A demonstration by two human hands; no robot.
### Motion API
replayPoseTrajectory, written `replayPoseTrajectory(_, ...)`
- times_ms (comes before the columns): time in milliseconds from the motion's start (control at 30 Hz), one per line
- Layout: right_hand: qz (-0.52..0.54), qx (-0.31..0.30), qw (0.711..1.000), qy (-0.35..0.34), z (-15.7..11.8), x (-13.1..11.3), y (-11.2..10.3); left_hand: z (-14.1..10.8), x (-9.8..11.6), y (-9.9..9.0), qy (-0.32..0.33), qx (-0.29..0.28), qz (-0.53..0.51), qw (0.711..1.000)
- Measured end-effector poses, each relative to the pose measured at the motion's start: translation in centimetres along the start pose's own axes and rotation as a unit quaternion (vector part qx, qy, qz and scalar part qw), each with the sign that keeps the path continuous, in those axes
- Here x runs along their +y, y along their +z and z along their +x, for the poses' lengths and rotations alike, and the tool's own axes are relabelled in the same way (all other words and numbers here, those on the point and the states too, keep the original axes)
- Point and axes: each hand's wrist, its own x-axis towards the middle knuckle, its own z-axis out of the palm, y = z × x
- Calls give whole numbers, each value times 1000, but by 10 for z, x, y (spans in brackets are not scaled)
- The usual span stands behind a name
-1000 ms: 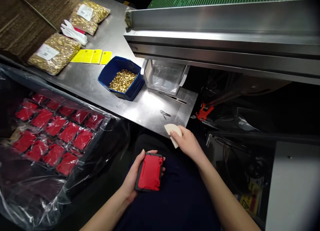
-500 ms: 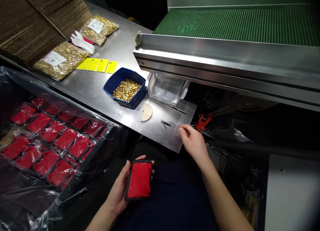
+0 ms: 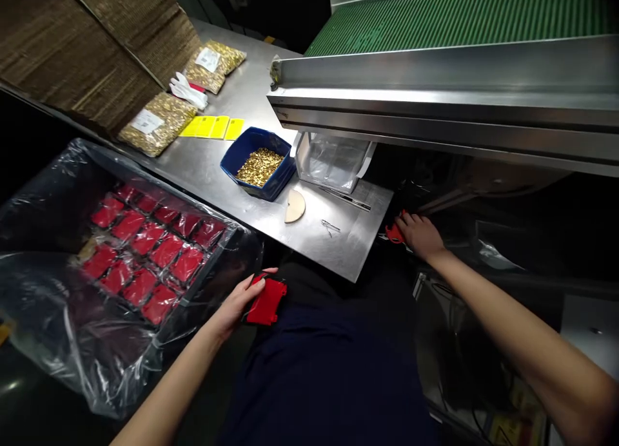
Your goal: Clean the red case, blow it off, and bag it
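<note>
My left hand (image 3: 236, 305) is closed on a flat red and black case (image 3: 267, 301), held low over my lap. Off the table's right edge, my right hand (image 3: 422, 235) has its fingers over an orange-red tool (image 3: 395, 234); its fingertips are partly hidden, so the grip is unclear. On the metal table (image 3: 345, 249) between the hands lie small metal tweezers or clippers (image 3: 331, 227), a pale wooden half-disc (image 3: 294, 207) and a thin dark tool (image 3: 356, 202). A blue bin (image 3: 256, 193) holds small gold-coloured pieces.
Left, a plastic-lined box (image 3: 68, 252) contains several red cases (image 3: 146, 238). Yellow cards (image 3: 205, 127), gold-filled bags (image 3: 159, 124) and white gloves (image 3: 187, 90) lie farther back. A clear bin (image 3: 333, 162) stands beneath the green conveyor's metal frame (image 3: 435, 78).
My right hand has moved right from the table's corner to the orange-red tool. My left hand has shifted left and up with the case, now more tilted. The view has shifted.
</note>
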Motion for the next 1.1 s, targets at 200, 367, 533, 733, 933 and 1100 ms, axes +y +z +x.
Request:
replayPoseTrajectory(200,89,-113,971,-192,-76,-63,-20,-3,-19,-8,11,61,4,998)
replayPoseTrajectory(367,150,-146,957,-201,-97,-164,-50,0,-21,1,17,65,25,997)
replayPoseTrajectory(533,163,-170,956,-176,-74,-238,-57,-1,-18,6,16,43,49,998)
replayPoseTrajectory(733,158,-182,958,-154,-82,-252,-57,-3,-18,10,21,36,43,998)
replayPoseTrajectory(933,120,-197,965,-125,-72,-231,-72,-9,-9,-5,-14,-43,50,998)
replayPoseTrajectory(1100,113,-219,959,-142,-63,-213,-92,-8,10,-16,-19,-155,133,979)
